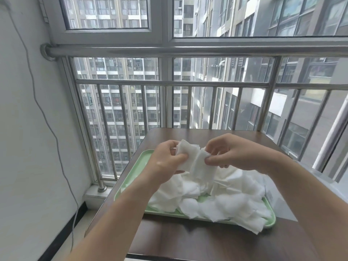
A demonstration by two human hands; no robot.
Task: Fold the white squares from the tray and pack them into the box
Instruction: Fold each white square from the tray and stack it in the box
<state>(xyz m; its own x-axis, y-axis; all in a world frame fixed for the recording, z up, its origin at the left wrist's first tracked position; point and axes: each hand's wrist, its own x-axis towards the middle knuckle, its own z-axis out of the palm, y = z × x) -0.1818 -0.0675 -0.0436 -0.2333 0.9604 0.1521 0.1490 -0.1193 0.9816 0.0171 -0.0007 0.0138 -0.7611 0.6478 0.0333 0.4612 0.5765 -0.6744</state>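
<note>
The left hand (165, 159) had its thumb and curled fingers closed on a white square (185, 152) at centre frame. Just beside it, the right hand (231, 151) pinched the upper edge of a second square (202, 167) between thumb and fingertips (209, 160). The two pieces touched where they met. Both hung above a loose pile of white squares (226, 200) that filled a pale green tray (131, 174) on a dark brown table (188, 240) in the lower half. A steel railing (169, 50) crossed the frame behind it.

brown table (188, 242) | steel railing (169, 50) at window (105, 14) | grey cable (56, 138) on wall (18, 166)
</note>
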